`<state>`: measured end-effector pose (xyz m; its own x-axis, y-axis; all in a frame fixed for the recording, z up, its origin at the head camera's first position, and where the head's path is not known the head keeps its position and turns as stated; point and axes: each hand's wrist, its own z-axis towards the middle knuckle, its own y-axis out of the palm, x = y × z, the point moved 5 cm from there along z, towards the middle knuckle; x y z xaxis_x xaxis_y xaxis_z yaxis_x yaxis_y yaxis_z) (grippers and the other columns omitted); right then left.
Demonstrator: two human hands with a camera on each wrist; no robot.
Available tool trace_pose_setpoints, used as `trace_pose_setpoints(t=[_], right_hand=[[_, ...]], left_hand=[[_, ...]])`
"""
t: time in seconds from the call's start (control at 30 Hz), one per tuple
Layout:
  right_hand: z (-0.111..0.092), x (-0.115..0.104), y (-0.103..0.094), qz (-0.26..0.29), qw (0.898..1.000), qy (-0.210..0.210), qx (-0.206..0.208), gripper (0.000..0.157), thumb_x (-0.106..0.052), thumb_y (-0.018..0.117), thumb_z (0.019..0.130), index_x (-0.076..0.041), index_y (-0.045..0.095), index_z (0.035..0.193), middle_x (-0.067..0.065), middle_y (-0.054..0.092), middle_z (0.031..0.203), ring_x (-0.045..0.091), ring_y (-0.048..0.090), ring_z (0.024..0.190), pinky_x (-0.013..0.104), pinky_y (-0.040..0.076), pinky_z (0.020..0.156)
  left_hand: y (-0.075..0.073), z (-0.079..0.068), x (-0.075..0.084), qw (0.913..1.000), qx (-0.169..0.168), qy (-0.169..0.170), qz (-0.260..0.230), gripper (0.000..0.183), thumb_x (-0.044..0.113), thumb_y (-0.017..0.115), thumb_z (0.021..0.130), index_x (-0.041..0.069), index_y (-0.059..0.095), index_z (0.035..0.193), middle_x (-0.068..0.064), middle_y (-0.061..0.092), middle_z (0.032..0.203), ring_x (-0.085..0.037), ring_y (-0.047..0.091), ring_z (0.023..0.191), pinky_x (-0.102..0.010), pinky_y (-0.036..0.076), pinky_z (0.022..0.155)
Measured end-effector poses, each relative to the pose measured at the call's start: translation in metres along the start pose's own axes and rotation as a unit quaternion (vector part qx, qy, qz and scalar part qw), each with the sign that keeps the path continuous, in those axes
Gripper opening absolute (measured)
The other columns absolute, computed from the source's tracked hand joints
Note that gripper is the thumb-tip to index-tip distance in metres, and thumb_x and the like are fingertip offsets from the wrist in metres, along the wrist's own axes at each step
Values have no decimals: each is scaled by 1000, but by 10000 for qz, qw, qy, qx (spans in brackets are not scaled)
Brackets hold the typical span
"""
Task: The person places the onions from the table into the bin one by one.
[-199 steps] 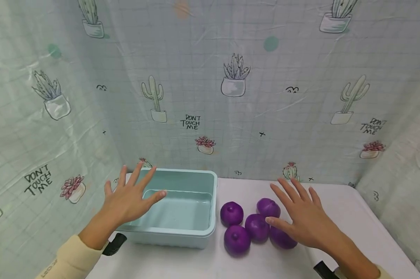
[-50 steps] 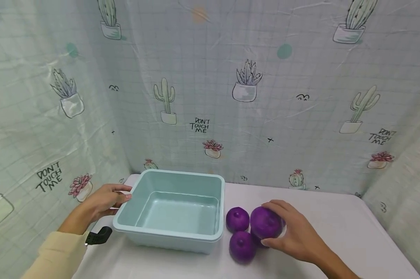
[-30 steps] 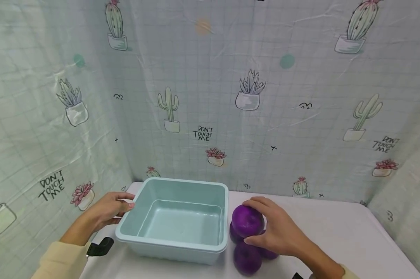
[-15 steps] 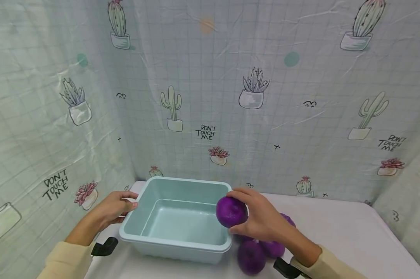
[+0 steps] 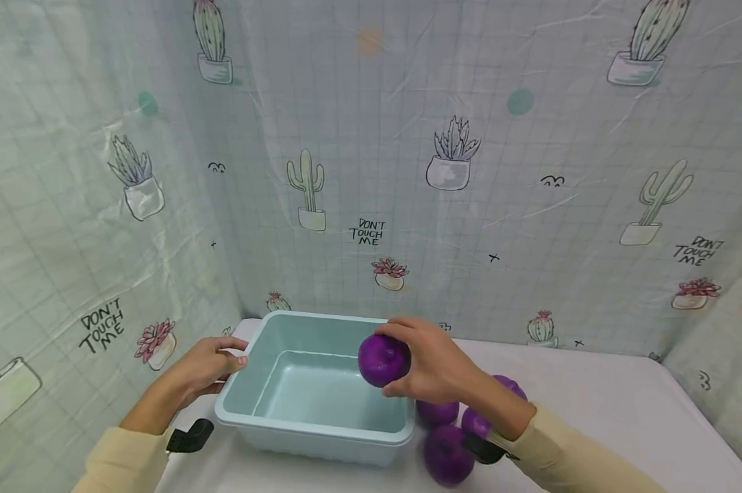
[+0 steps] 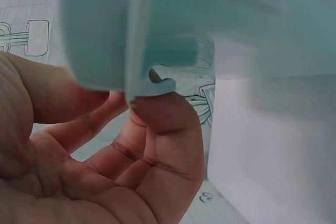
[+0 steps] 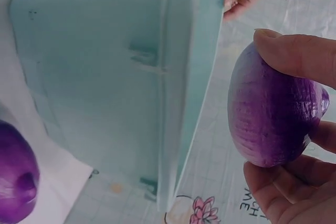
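Onion above right end of tub, held between thumb and fingers of right grip; likely light, firm, slick, best taken round middle. Rim of tub pinched in left grip.

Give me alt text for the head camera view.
A person's right grip holds a round purple object above a pale teal tub while the left grip holds the tub's left rim. Beside the tub, similar purple objects sit on a white table.
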<state>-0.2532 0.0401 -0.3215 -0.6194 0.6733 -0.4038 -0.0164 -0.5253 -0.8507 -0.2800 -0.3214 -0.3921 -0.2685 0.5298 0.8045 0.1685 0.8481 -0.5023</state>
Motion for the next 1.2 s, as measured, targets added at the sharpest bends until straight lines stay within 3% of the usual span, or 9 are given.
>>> trace_pose_setpoints(t=[0.5,0.8,1.2], right_hand=[[42,-14,9,25,9994,-228,-243,80,-38,92,59,-22,61,131,-6,61,127,14,58,114,34,52,91],[71,-19,27,-28,9993,-228,-279,79,-35,91,60,-20,60,131,-2,62,129,17,59,117,37,51,96],[99,-31,60,-122,9974,-534,-468,77,-34,91,61,-17,61,130,-2,65,126,16,58,115,36,50,95]], left_hand=[[4,2,4,9999,30,108,-107,45,20,61,96,1,51,137,-17,66,117,-23,66,90,-38,57,73],[-1,-2,4,10000,58,-15,-44,47,20,61,97,0,50,139,-18,64,120,-22,65,91,-36,56,73],[-1,-3,5,9998,191,-59,41,44,18,60,97,1,51,137,-18,64,118,-22,64,90,-36,56,73]])
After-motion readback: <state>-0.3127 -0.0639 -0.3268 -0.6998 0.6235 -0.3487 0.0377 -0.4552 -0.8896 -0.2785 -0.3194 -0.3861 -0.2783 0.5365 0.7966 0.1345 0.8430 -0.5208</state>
